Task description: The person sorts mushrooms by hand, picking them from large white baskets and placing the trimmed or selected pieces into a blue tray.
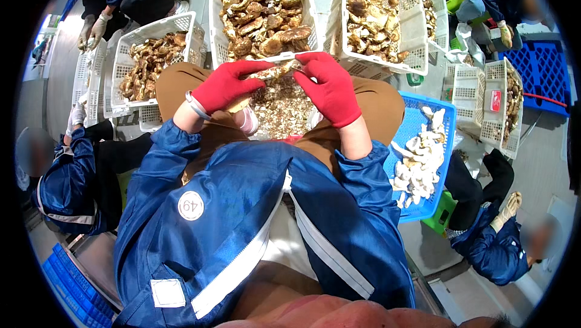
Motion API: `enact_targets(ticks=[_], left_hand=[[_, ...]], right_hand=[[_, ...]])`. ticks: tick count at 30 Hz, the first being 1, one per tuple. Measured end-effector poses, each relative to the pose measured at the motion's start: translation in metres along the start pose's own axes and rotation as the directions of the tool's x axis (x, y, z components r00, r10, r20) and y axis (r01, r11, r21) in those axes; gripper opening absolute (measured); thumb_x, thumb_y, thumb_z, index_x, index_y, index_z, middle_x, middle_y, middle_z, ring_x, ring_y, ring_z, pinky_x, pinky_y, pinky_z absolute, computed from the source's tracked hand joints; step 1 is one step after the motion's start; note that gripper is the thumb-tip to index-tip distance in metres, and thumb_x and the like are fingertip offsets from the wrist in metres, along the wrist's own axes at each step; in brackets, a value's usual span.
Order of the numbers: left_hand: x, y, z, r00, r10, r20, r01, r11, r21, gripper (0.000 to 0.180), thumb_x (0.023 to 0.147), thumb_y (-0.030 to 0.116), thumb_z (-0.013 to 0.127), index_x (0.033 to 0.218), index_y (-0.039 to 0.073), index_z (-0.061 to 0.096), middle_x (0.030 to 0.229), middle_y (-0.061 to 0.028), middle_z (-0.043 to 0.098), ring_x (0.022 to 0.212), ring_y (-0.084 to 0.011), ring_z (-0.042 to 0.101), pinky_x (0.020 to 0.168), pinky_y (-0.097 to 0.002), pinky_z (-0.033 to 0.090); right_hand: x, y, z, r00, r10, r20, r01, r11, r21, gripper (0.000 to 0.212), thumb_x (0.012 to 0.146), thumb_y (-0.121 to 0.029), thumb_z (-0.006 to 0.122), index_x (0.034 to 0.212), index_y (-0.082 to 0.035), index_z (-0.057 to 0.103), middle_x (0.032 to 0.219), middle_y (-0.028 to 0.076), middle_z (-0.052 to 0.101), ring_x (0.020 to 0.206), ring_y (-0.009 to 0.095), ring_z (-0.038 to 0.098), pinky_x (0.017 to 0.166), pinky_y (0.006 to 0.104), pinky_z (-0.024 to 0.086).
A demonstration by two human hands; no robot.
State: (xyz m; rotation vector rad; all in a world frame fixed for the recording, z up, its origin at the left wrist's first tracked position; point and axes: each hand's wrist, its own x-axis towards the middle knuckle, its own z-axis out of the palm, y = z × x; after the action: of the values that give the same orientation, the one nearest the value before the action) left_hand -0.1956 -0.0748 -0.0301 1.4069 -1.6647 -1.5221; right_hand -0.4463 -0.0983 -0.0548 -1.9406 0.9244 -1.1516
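Observation:
My left hand (227,88), in a red glove, is closed on one end of a long, brown and whitish mushroom (273,71) held level above my lap. My right hand (331,88), gloved in red too, is bent with thumb and fingers pinched at the mushroom's right end. What sits in that pinch is too small to make out. Below both hands, between my knees, lies a layer of brown and pale trimmings (281,110). Just beyond them a white crate (216,49) is heaped with brown mushrooms (260,13).
Another white crate (417,37) of mushrooms stands ahead right, one (195,43) ahead left. By my right knee a blue basket (446,146) holds whitish, cleaned-looking mushrooms (420,161). Co-workers in blue jackets (75,173) sit on both sides. A blue pallet (538,74) lies far right.

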Motion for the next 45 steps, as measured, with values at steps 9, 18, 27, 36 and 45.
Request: enact_targets(ticks=[9,18,27,36,45], left_hand=[[0.002,0.005,0.002,0.974,0.21,-0.082,-0.165,0.912,0.376,0.045,0.085,0.0,0.067,0.129,0.011,0.062,0.113,-0.0103,0.064,0.102,-0.0214,0.062,0.088,-0.0312,0.05],[0.005,0.006,0.0,0.835,0.543,-0.09,-0.404,0.716,0.57,0.049,0.076,-0.002,0.07,0.123,0.013,0.065,0.1,-0.0098,0.063,0.091,-0.0297,0.059,0.078,-0.037,0.049],[0.01,0.017,0.006,0.677,0.732,-0.076,-0.41,0.461,0.787,0.044,0.071,0.0,0.07,0.113,0.014,0.069,0.093,-0.0059,0.068,0.078,-0.027,0.061,0.068,-0.0372,0.049],[0.01,0.011,0.014,0.639,0.766,-0.069,-0.313,0.34,0.887,0.043,0.073,0.005,0.065,0.114,0.017,0.069,0.098,-0.0037,0.068,0.085,-0.0249,0.061,0.077,-0.0364,0.049],[0.015,0.015,0.0,0.607,0.785,0.124,-0.327,0.104,0.939,0.043,0.071,0.012,0.061,0.113,0.019,0.071,0.101,-0.0002,0.069,0.087,-0.0225,0.061,0.079,-0.0362,0.048]], right_hand=[[-0.001,0.005,-0.003,0.984,0.178,-0.008,-0.176,0.981,0.085,0.02,0.083,-0.01,0.07,0.102,-0.003,0.071,0.089,0.012,0.067,0.077,0.025,0.066,0.07,0.0315,0.052],[-0.001,-0.003,0.0,0.952,0.307,-0.01,-0.292,0.913,0.285,0.023,0.082,-0.007,0.07,0.104,-0.002,0.07,0.089,0.006,0.067,0.075,0.01,0.062,0.068,0.0268,0.05],[-0.001,0.005,0.001,0.888,0.46,-0.013,-0.432,0.843,0.321,0.012,0.081,-0.011,0.072,0.087,0.0,0.069,0.095,0.01,0.07,0.073,0.018,0.064,0.069,0.0296,0.052],[0.005,0.002,0.003,0.832,0.554,-0.027,-0.505,0.777,0.376,0.02,0.084,-0.012,0.068,0.102,-0.003,0.073,0.077,0.011,0.069,0.07,0.014,0.064,0.068,0.0282,0.051],[0.005,0.01,0.006,0.791,0.606,0.083,-0.578,0.695,0.429,0.018,0.084,-0.013,0.072,0.096,0.0,0.069,0.086,0.005,0.069,0.075,0.015,0.065,0.07,0.0298,0.054]])
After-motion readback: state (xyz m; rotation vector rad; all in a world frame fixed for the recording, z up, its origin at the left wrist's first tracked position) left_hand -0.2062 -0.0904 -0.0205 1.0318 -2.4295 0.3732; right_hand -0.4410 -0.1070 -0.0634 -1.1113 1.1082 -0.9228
